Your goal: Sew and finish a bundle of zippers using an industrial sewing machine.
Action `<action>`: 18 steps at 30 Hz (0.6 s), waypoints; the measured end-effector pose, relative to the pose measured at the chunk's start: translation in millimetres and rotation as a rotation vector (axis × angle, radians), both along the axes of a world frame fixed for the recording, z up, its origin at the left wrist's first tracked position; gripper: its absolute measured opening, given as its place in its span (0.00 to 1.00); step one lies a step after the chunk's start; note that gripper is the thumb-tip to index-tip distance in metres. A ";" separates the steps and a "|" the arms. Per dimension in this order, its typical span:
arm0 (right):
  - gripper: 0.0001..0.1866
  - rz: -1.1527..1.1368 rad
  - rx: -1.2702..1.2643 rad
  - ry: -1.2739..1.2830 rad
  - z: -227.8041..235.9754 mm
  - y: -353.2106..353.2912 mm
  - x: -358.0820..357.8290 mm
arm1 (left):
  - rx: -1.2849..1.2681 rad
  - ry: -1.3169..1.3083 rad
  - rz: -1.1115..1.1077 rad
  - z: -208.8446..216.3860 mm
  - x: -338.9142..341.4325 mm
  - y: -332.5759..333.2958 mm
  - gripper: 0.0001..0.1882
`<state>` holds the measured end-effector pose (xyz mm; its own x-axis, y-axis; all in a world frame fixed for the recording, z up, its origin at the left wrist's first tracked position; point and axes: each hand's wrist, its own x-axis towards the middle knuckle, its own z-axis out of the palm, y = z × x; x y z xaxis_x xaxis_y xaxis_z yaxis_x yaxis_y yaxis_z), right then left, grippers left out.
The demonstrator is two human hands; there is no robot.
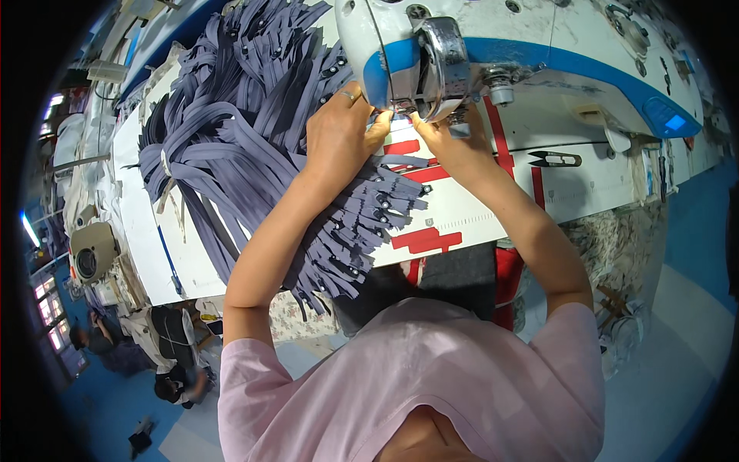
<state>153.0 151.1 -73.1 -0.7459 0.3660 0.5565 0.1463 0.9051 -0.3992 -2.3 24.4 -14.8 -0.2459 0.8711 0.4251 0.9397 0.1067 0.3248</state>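
Observation:
My left hand [336, 137], with a ring on one finger, is closed beside the needle area of a white and blue sewing machine [493, 52]. Close to it on the other side, my right hand [459, 148] is also closed, its thumb by the presser foot. Whatever the fingertips pinch is too small and covered to make out. A large heap of grey-blue zippers [258, 127] lies to the left of the machine. Under my left forearm, zipper ends with dark sliders [377, 212] fan out toward the table's front edge.
Black thread snips [556, 159] lie on the white table [589, 192] to the right. Red tape pieces [427, 240] mark the surface. A blue pen [169, 260] rests at the left. Other people [181, 385] are in the background at lower left.

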 end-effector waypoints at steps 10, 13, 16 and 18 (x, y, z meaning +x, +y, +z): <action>0.11 -0.022 -0.061 -0.008 4.9 1.4 -3.3 | -0.089 -0.040 0.016 -5.5 -2.5 0.2 0.11; 0.11 -0.028 -0.078 -0.011 7.4 -3.6 -6.0 | -0.087 -0.030 0.013 -8.3 -3.3 0.5 0.12; 0.11 -0.032 -0.095 -0.013 8.0 2.2 -6.4 | -0.053 -0.044 0.005 -11.2 -4.0 1.8 0.12; 0.11 -0.037 -0.105 -0.017 8.6 3.4 -3.8 | -0.047 -0.019 0.023 -13.5 -4.7 2.2 0.12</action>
